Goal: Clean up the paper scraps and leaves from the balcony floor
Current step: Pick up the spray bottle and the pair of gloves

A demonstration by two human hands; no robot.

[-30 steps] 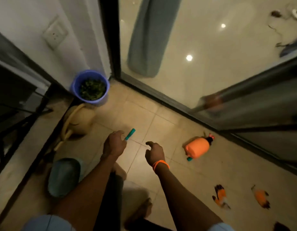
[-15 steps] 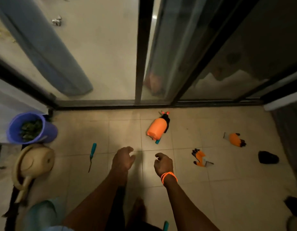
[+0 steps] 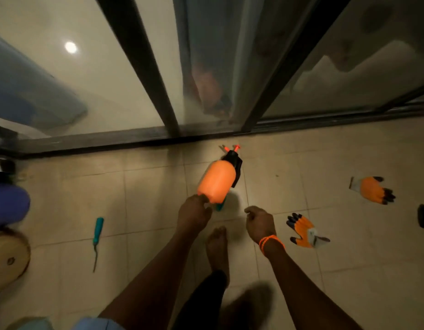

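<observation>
— Beige floor tiles (image 3: pixel 146 198) ran up to the dark sliding-door track (image 3: pixel 99 141), and nothing on them read clearly as a paper scrap or a leaf. So where was your work?

— Mostly in clutter, as far as I could judge. You had an orange plastic pressure sprayer with a black pump head (image 3: pixel 218 181) lying on its side near the track, and your left hand (image 3: pixel 193 214) was at its base, fingers curled, its knuckles overlapping the bottle's base. Whether it actually had a hold, I could not tell.

— And the other one?

— Your right hand (image 3: pixel 259 222) hung loosely curled and held nothing, just beside the left, with your bare foot (image 3: pixel 217 244) between them. To move that sprayer well, you needed to grip the black handle rather than the rounded base, and stand it upright.

— What else lay about?

— One orange and black work glove (image 3: pixel 302 231) was near your right wrist, a second orange glove (image 3: pixel 373 190) well apart to the right, and a teal-handled hand tool (image 3: pixel 97 231) to the left. You did well to clear these first, so any small scraps showed on bare tile.
</observation>
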